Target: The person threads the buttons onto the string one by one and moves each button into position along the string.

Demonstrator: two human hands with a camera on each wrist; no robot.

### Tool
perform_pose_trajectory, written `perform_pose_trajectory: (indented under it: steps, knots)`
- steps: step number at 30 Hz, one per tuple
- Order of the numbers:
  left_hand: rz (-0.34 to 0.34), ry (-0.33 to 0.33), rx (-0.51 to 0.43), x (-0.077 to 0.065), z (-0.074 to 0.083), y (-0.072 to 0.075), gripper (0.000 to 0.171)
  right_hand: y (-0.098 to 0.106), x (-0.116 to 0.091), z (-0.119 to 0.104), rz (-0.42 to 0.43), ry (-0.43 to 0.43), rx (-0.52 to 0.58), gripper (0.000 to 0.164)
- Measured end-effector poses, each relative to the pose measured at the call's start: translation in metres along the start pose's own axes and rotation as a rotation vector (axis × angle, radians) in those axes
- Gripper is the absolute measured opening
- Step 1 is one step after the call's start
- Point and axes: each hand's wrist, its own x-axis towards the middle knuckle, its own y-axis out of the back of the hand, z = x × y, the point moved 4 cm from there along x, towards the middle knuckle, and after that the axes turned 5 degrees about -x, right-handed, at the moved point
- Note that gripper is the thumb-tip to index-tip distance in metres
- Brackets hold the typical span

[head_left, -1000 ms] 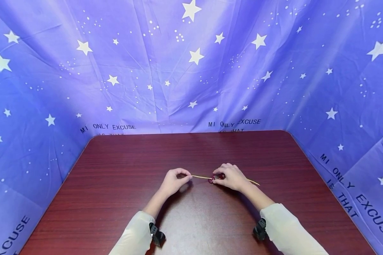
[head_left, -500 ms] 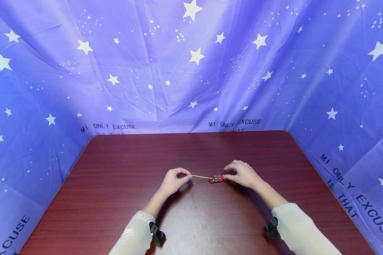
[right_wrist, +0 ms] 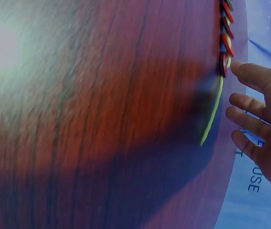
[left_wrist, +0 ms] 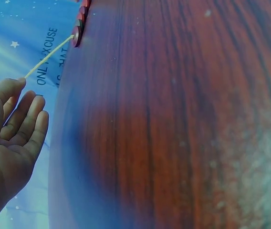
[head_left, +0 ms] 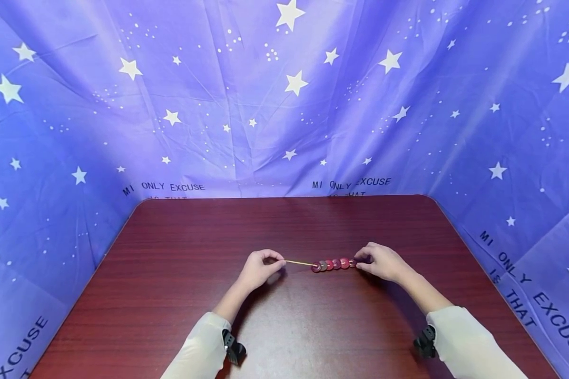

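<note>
Several round red, maroon and brown buttons (head_left: 336, 264) are threaded on a yellow cord (head_left: 297, 262) and lie overlapping in a row above the table's middle. My left hand (head_left: 257, 271) pinches the cord's left end between thumb and finger, pulling that stretch straight, its other fingers loosely bent. At the row's right end, my right hand (head_left: 384, 263) pinches the last maroon button (right_wrist: 223, 64) with its fingertips. Past that button, the cord's free tail (right_wrist: 213, 112) hangs beside the right hand in the right wrist view.
A dark red wood-grain table (head_left: 180, 310) lies under both hands. A purple-blue curtain (head_left: 246, 95) with white stars and printed words closes off the back and both sides. Each sleeve carries a black wrist camera (head_left: 234, 348).
My right hand has slid rightward from around the bunched buttons to the last one, and the buttons have spread into a longer row. The left hand stays in place on the cord.
</note>
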Motion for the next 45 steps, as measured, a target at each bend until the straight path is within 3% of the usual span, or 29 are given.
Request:
perform_pose_trajectory:
  steps: [11, 23, 29, 39, 45]
  knots:
    - [0.015, -0.015, 0.016, 0.000, 0.000, 0.001, 0.010, -0.006, -0.005, 0.012, -0.018, -0.045, -0.031, 0.004]
    - [0.057, 0.007, 0.198, 0.002, 0.000, 0.011, 0.006, -0.014, 0.003, 0.006, 0.020, -0.051, -0.036, 0.005]
    - [0.097, 0.045, 0.279, 0.004, -0.006, 0.022, 0.004, -0.017, 0.010, 0.001, 0.044, -0.040, -0.021, 0.005]
    - [0.140, 0.072, 0.311, 0.001, -0.013, 0.047, 0.005, -0.021, 0.025, -0.010, 0.055, -0.058, -0.022, 0.005]
    - [0.176, 0.055, 0.372, 0.001, -0.015, 0.061, 0.005, -0.026, 0.034, -0.017, 0.037, -0.087, 0.000, 0.005]
